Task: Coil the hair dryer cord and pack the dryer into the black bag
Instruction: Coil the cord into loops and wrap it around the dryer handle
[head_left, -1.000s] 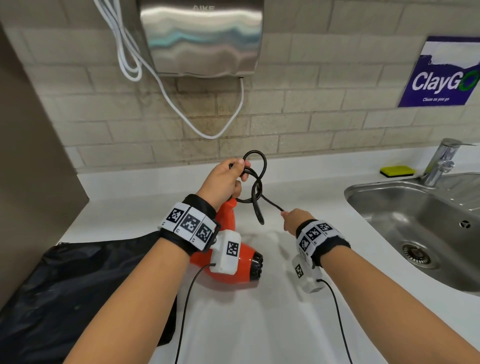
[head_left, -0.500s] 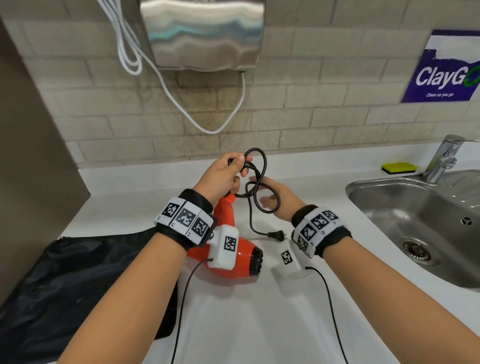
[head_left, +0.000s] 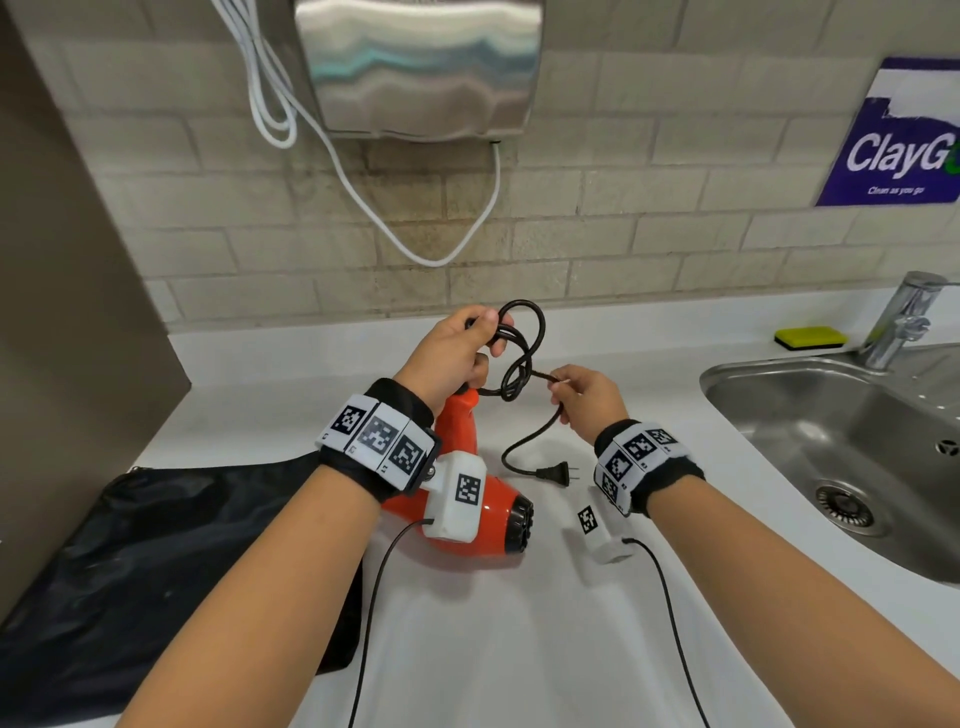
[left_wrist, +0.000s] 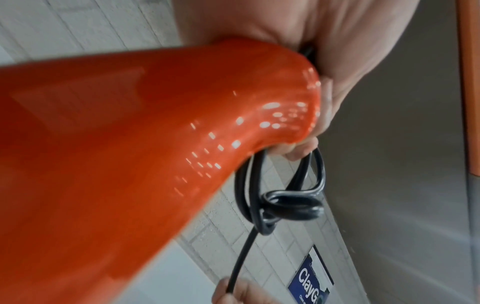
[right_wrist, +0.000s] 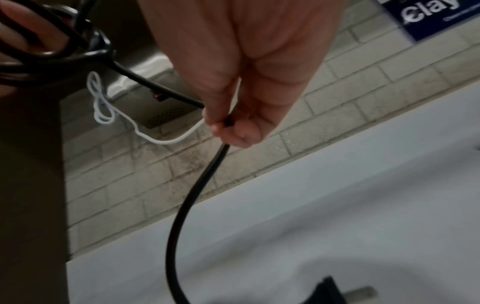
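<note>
1. The left hand (head_left: 453, 358), at the centre of the head view, has its fingers curled round the end of the orange handle of the hair dryer (head_left: 470, 499) and round several loops of the black cord (head_left: 522, 358), clamping both together.
2. In the left wrist view the same hand (left_wrist: 335, 86) closes over the handle end of the dryer (left_wrist: 135, 156), with the looped cord (left_wrist: 291, 203) hanging just below the fingers.
3. The right hand (head_left: 587, 400), just right of the left one, pinches a single strand of cord between thumb and fingertips, the other fingers curled in.
4. The right wrist view shows that pinch: the hand (right_wrist: 241, 82) grips the cord (right_wrist: 187, 205), which runs up left to the loops and curves down below the hand.
5. Below the right hand the cord drops in a curve to the plug (head_left: 557, 474), which lies on the white surface (head_left: 519, 649) between the two wrists.
6. The dryer's body points its black nozzle to the right, low in the centre of the frame, partly hidden by the left wrist band.
7. The black bag (head_left: 156, 561) lies flat on the surface at lower left, touching or just beside the dryer; which, I cannot tell.
8. A steel sink (head_left: 810, 415) fills the right side, with a tap (head_left: 901, 322) and a yellow sponge (head_left: 810, 336) behind it.
9. On the tiled wall at the top hangs a metal hand dryer (head_left: 421, 62) with a white cable (head_left: 363, 197), and a blue sign (head_left: 904, 140) at upper right.
</note>
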